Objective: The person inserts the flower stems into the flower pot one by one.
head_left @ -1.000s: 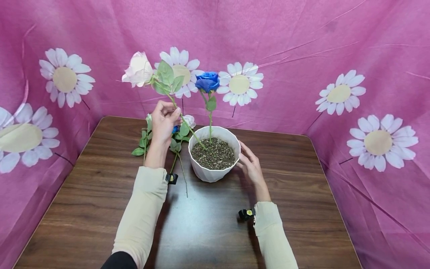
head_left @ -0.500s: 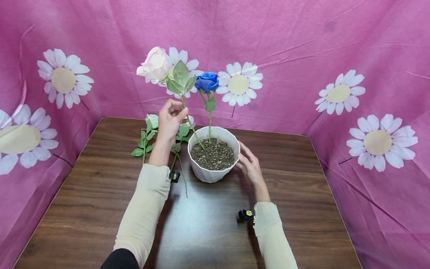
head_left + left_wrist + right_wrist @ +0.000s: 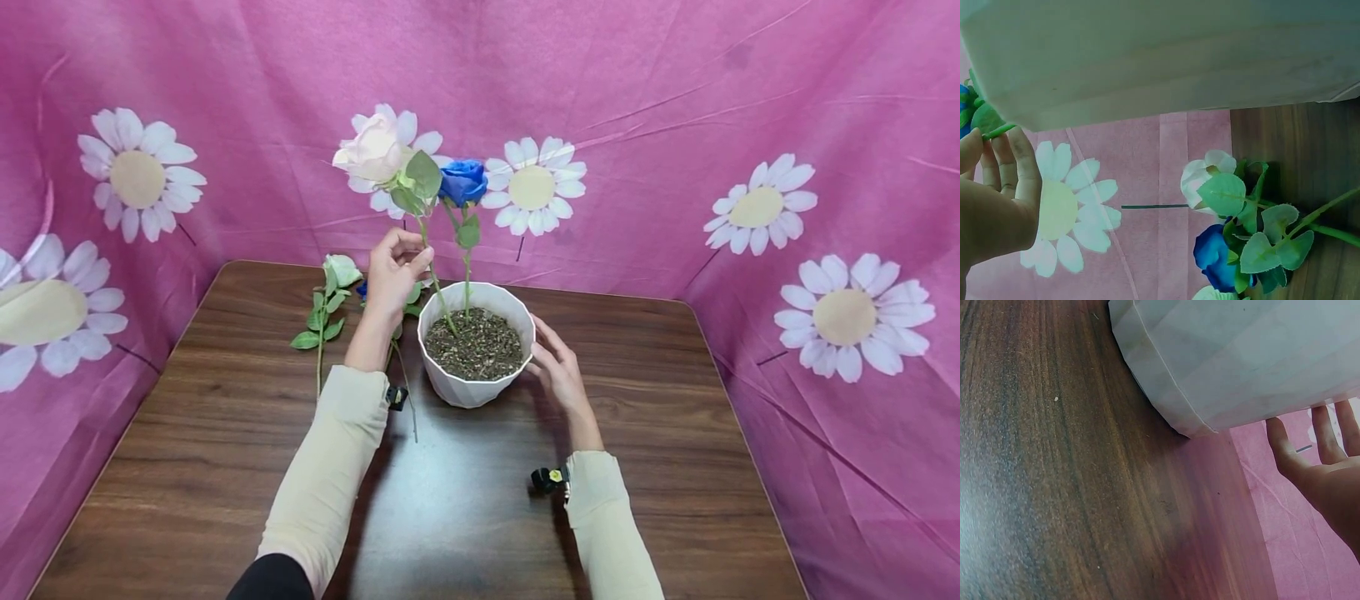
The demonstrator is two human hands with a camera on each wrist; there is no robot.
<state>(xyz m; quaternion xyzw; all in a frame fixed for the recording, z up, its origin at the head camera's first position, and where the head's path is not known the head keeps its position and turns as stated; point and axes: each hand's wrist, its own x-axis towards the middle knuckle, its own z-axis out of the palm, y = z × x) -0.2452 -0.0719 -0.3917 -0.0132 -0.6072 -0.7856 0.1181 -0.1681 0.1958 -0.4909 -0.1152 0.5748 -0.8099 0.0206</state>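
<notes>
My left hand (image 3: 394, 271) pinches the green stem of a pale pink rose (image 3: 372, 150) between thumb and fingers. The stem's lower end stands in the soil (image 3: 480, 346) of a white faceted pot (image 3: 468, 393), and the flower leans to the left. Close beside it a blue rose (image 3: 462, 183) rises upright from the same soil. My right hand (image 3: 561, 375) rests its fingers, nearly straight, against the pot's right side. In the right wrist view the fingertips touch the pot wall (image 3: 1229, 369). The left wrist view shows the pinched stem (image 3: 999, 131) beside the pot.
Left of the pot, a white rose (image 3: 342, 271) with leaves lies on the brown wooden table (image 3: 645, 433). More roses lie behind my left forearm, a blue rose (image 3: 1215, 256) and a white rose (image 3: 1200, 178) among them. A pink cloth (image 3: 637, 75) with printed daisies encloses the table.
My left hand has moved right, bringing the pale pink rose closer to upright and nearer the blue rose. The right hand and the pot have hardly moved.
</notes>
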